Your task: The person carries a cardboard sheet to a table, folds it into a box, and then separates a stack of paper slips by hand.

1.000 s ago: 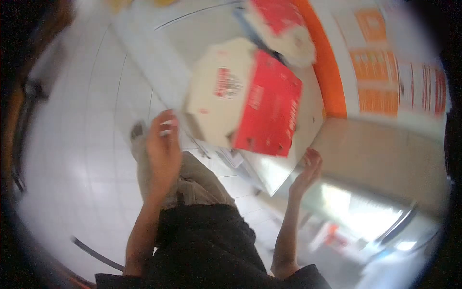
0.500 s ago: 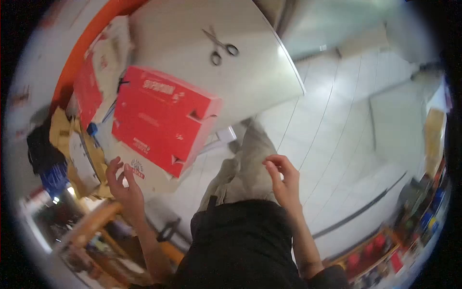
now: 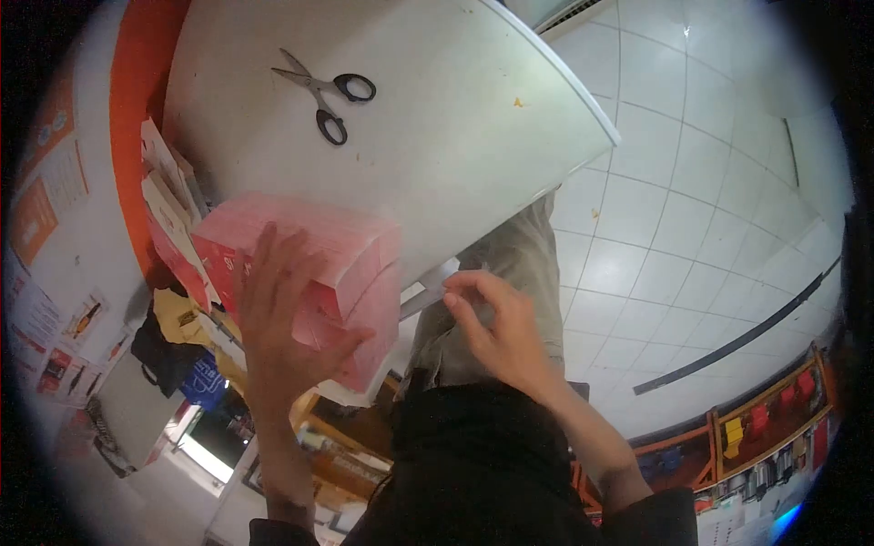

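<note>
A stack of red and pink printed card (image 3: pixel 369 273) lies at the left front corner of the white table (image 3: pixel 437 118). My left hand (image 3: pixel 287 318) is over its red face, fingers spread, slightly blurred; whether it touches the face is hard to tell. To the right of the stack, my right hand (image 3: pixel 501 328) hovers over my lap with its fingers curled and the thumb near the index finger; nothing shows between them. Open-bladed scissors with black handles (image 3: pixel 319 91) rest on the table, beyond the stack.
Folded cartons (image 3: pixel 173 191) stand against the orange edge (image 3: pixel 137 136) at the left. A blue bag (image 3: pixel 204 380) is at the lower left. White floor tiles (image 3: pixel 655 218) lie to the right, and an orange shelf rack (image 3: pixel 715 437) holds items at the lower right.
My left hand has moved up and right over the red stack and its fingers have spread. My right hand has shifted slightly left. The view has turned, and the scissors appear further left.
</note>
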The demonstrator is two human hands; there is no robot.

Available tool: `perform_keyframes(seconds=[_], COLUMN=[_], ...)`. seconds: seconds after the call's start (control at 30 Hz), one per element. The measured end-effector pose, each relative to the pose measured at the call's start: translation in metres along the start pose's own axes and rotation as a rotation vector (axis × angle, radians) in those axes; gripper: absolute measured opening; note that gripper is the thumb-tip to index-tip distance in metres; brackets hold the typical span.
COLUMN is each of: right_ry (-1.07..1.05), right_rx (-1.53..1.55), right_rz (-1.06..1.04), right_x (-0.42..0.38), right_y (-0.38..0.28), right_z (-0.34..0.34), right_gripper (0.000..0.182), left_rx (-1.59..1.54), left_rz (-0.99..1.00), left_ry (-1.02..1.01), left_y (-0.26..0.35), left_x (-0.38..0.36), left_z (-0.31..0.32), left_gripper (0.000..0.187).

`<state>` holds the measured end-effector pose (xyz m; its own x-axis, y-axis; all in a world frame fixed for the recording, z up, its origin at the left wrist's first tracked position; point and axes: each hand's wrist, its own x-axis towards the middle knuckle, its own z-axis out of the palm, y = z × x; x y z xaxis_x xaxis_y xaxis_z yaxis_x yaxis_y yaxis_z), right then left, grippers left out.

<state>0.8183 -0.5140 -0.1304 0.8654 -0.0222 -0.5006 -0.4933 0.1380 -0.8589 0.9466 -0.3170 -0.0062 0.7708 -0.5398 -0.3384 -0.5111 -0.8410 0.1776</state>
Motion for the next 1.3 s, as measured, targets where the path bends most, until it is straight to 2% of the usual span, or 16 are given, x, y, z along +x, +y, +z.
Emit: perform_keyframes(seconds=[0.13,0.27,0.37,0.43,0.53,0.63,0.77,0.83,0.97,1.03,1.13,1.3], right_ry=[0.007,0.078,0.169,0.198,0.215,0.255,0.273,0.327,0.392,0.395,0.414,0.47], right_rx=[0.011,0.065,-0.079,-0.125,-0.088,-0.024,0.113,0.135,0.167,0.126,0.079,0.046], right_rz=[-0.016,0.008,-0.122,-0.135,-0.097,-0.079,-0.08,-0.165,-0.246,-0.23,-0.23,-0.262], right_x=[0.01,0.011,0.017,0.022,0.025,0.017,0.004,0.003,0.008,0.009,0.006,0.006], right_y=[0.014,0.027,0.049,0.065,0.086,0.103,0.125,0.134,0.141,0.139,0.136,0.14], right_z=[0.003,0.01,0.018,0.024,0.033,0.041,0.052,0.063,0.078,0.079,0.08,0.083], right_gripper=[0.018,0.016,0.019,0.022,0.028,0.033,0.04,0.041,0.041,0.04,0.038,0.036], left_rx=[0.027,0.012,0.006,0.042,0.05,0.028,0.068,0.147,0.265,0.364,0.4,0.515], left_rz=[0.061,0.101,0.111,0.134,0.043,-0.015,0.024,0.013,0.076,0.15,0.151,0.189], left_ry=[-0.138,-0.095,-0.059,-0.034,-0.034,-0.168,-0.264,-0.299,-0.258,-0.209,-0.156,-0.199], left_y=[-0.001,-0.01,-0.007,-0.007,0.003,0.015,0.02,0.027,0.024,0.028,0.033,0.039], left_x=[0.012,0.013,0.017,0.018,0.018,0.025,0.034,0.036,0.033,0.031,0.027,0.03], left_z=[0.008,0.022,0.025,0.027,0.028,0.017,0.011,0.01,0.012,0.015,0.02,0.019], left_gripper=[0.073,0.064,0.058,0.056,0.055,0.056,0.056,0.056,0.051,0.045,0.043,0.042])
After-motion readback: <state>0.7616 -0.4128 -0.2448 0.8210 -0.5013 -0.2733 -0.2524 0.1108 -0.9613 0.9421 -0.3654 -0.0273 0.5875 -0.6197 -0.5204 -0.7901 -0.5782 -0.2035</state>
